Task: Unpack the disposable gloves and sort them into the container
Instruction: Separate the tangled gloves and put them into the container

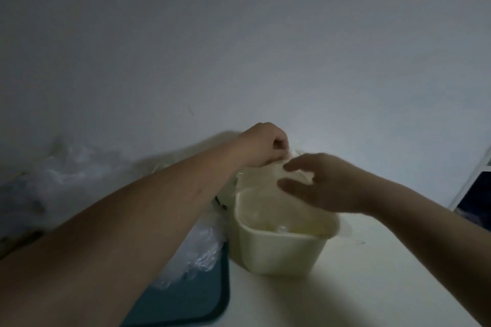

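Observation:
A cream plastic container (279, 255) stands on the pale table, with clear disposable gloves (265, 194) draped into it from above. My left hand (261, 145) is over the container's far side, fingers curled and pinching the top of the clear gloves. My right hand (321, 180) reaches in from the right, its fingers spread and touching the same film just above the rim. The image is blurred, so the exact grip of the right fingers is unclear.
Crumpled clear plastic packaging (202, 244) lies left of the container on a teal tray (202, 300). More clear plastic (61, 167) is heaped at the far left against the white wall. A dark opening with a white frame (475, 188) is at the right.

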`<state>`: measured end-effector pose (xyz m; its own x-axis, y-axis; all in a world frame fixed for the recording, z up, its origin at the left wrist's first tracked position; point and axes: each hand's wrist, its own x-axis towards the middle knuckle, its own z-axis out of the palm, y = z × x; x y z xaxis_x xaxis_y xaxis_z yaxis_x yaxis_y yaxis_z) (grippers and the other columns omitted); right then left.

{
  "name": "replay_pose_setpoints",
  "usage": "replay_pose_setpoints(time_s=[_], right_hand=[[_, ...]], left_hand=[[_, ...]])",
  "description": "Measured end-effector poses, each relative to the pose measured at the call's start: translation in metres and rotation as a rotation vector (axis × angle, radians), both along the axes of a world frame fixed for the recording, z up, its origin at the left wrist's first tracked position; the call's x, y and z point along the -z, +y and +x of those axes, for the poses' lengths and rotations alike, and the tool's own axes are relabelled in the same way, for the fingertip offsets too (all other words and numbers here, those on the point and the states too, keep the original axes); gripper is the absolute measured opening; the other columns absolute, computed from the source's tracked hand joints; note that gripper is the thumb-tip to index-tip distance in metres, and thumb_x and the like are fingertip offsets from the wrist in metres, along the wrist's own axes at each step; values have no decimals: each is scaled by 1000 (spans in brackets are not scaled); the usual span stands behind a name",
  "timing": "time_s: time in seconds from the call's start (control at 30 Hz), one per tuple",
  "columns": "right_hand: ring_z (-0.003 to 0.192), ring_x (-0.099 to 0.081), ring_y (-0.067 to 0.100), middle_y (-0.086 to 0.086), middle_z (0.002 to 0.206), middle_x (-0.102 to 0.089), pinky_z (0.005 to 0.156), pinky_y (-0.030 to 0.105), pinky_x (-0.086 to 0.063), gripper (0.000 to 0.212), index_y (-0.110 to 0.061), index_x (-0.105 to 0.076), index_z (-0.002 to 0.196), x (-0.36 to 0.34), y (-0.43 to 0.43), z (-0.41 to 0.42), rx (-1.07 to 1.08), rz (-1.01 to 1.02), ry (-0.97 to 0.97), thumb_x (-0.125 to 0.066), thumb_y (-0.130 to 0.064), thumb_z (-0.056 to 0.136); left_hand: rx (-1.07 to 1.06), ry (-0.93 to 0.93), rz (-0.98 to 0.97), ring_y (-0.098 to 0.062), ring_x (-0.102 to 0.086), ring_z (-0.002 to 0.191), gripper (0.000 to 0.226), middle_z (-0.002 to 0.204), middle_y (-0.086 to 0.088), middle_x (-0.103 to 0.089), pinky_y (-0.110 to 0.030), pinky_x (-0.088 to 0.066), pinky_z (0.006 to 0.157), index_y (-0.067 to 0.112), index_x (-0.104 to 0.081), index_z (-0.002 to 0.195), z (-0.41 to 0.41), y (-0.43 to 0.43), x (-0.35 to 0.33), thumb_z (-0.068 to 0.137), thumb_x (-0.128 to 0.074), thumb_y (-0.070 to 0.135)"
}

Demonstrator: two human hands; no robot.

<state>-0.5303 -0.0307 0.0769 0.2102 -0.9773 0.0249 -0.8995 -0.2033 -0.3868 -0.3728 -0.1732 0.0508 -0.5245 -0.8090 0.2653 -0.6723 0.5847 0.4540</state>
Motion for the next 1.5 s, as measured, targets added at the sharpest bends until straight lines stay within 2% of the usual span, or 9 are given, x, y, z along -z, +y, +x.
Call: replay_pose_setpoints(time_s=[0.27, 0.47, 0.57, 0.77, 0.9, 1.03, 1.17, 1.3, 1.5], right_hand=[[152, -30, 28, -1, 170, -25, 123, 43, -23, 61, -38, -16, 163, 29, -29, 51, -146, 285, 238, -37, -50, 108], [145, -40, 28, 2, 164, -36, 118, 48, -32, 54, -32, -30, 161, 59, -58, 60, -202, 477, 607, -39, -42, 108], [139, -47, 27, 2, 157, -45, 116, 45, -36, 50, -26, -42, 156, 55, -57, 61, -182, 458, 589, -39, -41, 108], [99, -67, 21, 4, 113, -71, 84, 30, -54, 28, -13, -72, 111, 18, -45, 70, -52, 78, 363, -47, -19, 99], [62, -55, 15, -3, 73, -59, 54, 26, -42, 22, -18, -56, 71, -3, -16, 105, -51, -173, 152, -50, -10, 90], [76, -66, 17, 0, 89, -71, 71, 30, -54, 20, -18, -73, 93, 19, 6, 153, -202, -218, -85, -53, -18, 96], [137, -52, 22, 0, 151, -54, 116, 35, -41, 46, -24, -52, 149, 65, 8, 176, -184, 29, -134, -53, -30, 104], [145, -41, 22, 3, 160, -43, 116, 30, -33, 61, -19, -39, 157, 96, -1, 184, -126, 87, -145, -60, -34, 101], [138, -48, 17, -3, 151, -51, 115, 31, -39, 53, -25, -50, 149, 109, -8, 190, -12, -89, -288, -65, -36, 98]], left_hand=[[-131, 160, -68, -8, -64, 100, 25, 122, 12, -64, -29, -53, 90, 29, -69, 120, 33, 4, -2, 96, -73, 33], [-167, 211, -84, -3, -67, 96, 14, 113, 13, -69, -24, -53, 86, 26, -75, 110, 95, 44, -4, 96, -73, 27], [-182, 172, -90, 0, -67, 93, 6, 103, 15, -72, -23, -52, 79, 26, -77, 100, 123, 70, -1, 94, -75, 27], [-271, -91, -69, -3, -60, 114, 21, 121, 20, -64, -31, -50, 101, 35, -72, 108, 182, 115, 29, 92, -72, 49], [-352, -307, -11, -16, -40, 141, 61, 152, 12, -46, -32, -34, 116, 34, -57, 145, 198, 133, 64, 91, -69, 60], [-415, -274, -39, -17, -48, 132, 56, 150, 9, -49, -33, -45, 105, 32, -60, 143, 213, 134, 93, 92, -68, 53], [-414, -197, -85, -14, -57, 107, 21, 118, 11, -57, -30, -51, 89, 28, -75, 116, 226, 137, 106, 98, -64, 33], [-427, -6, -60, -7, -58, 81, 16, 92, 13, -57, -38, -56, 78, 30, -72, 86, 241, 139, 118, 96, -67, 19], [-528, 539, -8, 5, -65, 79, 16, 82, 16, -69, -7, -47, 68, 28, -70, 84, 248, 148, 97, 96, -66, 19]])
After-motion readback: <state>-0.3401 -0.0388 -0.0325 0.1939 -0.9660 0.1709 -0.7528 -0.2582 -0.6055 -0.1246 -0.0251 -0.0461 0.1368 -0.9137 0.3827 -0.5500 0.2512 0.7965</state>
